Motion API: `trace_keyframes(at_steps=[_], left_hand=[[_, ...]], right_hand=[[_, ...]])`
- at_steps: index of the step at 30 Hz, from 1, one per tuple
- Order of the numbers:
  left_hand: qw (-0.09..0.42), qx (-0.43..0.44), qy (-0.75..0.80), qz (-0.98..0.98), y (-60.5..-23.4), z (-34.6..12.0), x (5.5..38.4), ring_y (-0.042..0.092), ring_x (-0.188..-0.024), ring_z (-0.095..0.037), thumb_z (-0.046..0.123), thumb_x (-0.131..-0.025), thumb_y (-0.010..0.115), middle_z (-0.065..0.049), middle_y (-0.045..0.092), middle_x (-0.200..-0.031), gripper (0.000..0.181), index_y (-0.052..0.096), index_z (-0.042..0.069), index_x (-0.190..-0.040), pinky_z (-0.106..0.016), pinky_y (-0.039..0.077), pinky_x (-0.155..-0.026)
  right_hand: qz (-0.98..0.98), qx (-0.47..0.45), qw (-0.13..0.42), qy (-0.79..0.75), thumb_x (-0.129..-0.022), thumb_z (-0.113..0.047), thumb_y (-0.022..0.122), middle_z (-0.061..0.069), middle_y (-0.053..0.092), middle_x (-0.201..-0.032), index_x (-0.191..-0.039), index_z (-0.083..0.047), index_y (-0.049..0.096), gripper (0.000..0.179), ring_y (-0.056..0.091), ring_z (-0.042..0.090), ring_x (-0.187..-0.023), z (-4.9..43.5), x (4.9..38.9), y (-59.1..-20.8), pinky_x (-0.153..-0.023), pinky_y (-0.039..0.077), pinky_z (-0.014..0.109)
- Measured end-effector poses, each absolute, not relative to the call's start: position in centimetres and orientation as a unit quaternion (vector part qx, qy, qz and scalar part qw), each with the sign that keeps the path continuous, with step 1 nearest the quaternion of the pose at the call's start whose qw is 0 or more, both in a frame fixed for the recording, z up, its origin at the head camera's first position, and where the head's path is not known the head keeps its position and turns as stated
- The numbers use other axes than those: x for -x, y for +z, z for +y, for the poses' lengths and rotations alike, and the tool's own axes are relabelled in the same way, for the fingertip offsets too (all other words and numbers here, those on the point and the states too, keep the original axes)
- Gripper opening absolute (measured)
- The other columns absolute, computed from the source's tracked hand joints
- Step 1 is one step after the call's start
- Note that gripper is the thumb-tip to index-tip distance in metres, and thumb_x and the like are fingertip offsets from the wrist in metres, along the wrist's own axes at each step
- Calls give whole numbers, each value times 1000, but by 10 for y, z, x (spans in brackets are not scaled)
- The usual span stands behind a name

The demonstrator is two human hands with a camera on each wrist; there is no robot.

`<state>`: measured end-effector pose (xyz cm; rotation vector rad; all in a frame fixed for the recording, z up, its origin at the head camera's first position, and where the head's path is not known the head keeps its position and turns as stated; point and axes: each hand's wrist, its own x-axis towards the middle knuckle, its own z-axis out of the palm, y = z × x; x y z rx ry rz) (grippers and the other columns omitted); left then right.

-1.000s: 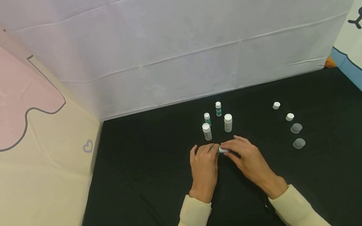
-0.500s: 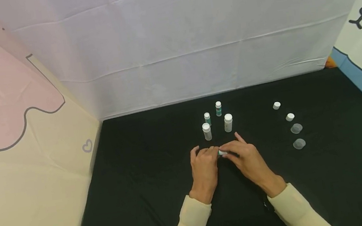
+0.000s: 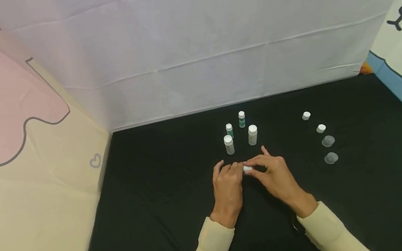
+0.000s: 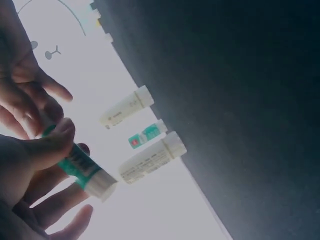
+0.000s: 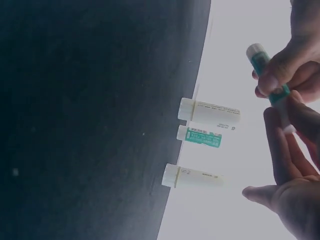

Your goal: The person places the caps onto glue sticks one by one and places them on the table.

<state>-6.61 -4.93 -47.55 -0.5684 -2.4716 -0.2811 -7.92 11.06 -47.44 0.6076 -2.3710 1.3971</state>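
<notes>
"Judging by that fingertip hold, the glue stick (image 4: pixel 80 164) must be light. Where is it exactly?"

"Between the two hands, lying crosswise; whether it touches the black tablecloth (image 3: pixel 161 232) I can't tell. The left hand (image 3: pixel 228 187) pinches the green body, thumb against fingers. The right hand (image 3: pixel 277 175) pinches the white end (image 5: pixel 281 110) between thumb and fingertips, little finger sticking out."

"How would it handle?"

"Stiff plastic, I'd expect, hard to crush and hardly fragile. Its smooth label might slip under dry fingertips, so I'd take the body round its middle and the white end close to the join, both held in line."

"And around it?"

"Counting from the held one, a tall white stick (image 3: pixel 229 145) stands at eleven o'clock and another tall white stick (image 3: pixel 252 135) between twelve and one. A small green stick (image 3: pixel 229 130) is just short of twelve, and a second small green stick (image 3: pixel 242 119) at twelve. Two white caps (image 3: pixel 306 116) sit towards two, two clear cups (image 3: pixel 328 141) at three."

"Any brand?"

"None I can read. The tall ones carry fine print, too blurred. One small green stick shows a barcode (image 5: pixel 198 131) from the right wrist and a red patch (image 4: pixel 134 142) from the left. The held label has dark print, partly under the thumb."
</notes>
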Motion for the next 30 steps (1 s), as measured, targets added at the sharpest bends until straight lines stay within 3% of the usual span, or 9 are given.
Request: trace_keyframes(at_steps=[8,13,20,30], left_hand=[[309,228,-99,-918,-476,-50,64,74,-82,-17,-7,-80,84,-2,80,-93,24,82,9,-98,-44,58,-99],[288,213,-72,-931,-474,-48,62,74,-82,-15,-3,-83,84,2,81,-95,23,83,12,-100,-48,57,-101],[263,182,-53,-946,-469,-45,60,75,-90,-16,6,-87,83,4,80,-101,21,83,17,-105,-53,55,-103],[262,163,-73,-949,-471,-54,63,75,-99,-18,12,-83,90,4,80,-108,28,83,17,-110,-54,55,-104]], right_hand=[[-837,-156,125,510,-75,16,86,12,81,-92,-96,4,82,25,79,28,-90,107,77,-473,-117,40,59],[-845,-146,118,501,-76,14,86,10,81,-94,-98,2,82,25,78,31,-92,107,76,-475,-115,42,60],[-859,-188,139,456,-81,8,86,10,80,-102,-105,1,80,26,77,30,-97,110,76,-477,-110,47,63],[-862,-263,187,391,-73,9,91,12,78,-114,-113,1,79,43,75,30,-106,119,77,-472,-108,48,62]])
